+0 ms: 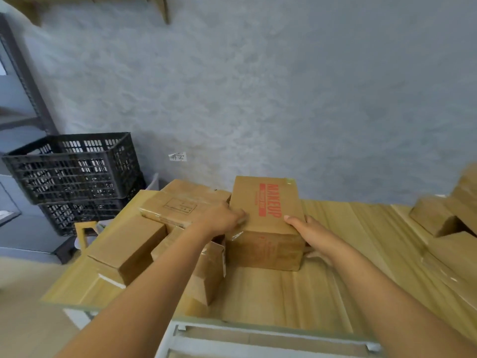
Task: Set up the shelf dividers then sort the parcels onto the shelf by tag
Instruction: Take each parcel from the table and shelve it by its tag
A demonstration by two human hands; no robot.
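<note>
You are in the sorting half of the job, judging by how your hands sit on one parcel. Your left hand [227, 218] lies on the near left top edge of the MAKEUP box [268, 223], fingers curled over the edge, so that grip is closed on the box. Your right hand [309, 233] clasps the box's right side, thumb on top and fingers down the wall. The box stands on the tabletop [335, 280], near its middle, touching the heap of plain parcels [160, 228] to its left.

Your next move likely calls for lifting the box straight up, clear of that heap, then finding its tag; no tag shows on the faces in view. It looks bulky, so keep both hands under load.

For the room: at the far left a grey shelf frame [23, 81] rises, its dividers not visible. Beside it two black crates [74, 169] are stacked, with a small wooden stool [85, 231] below. A paper label [178, 156] is stuck to the grey wall [284, 86]. At the far right, more cartons [444, 215] sit on the pale wood tabletop.
</note>
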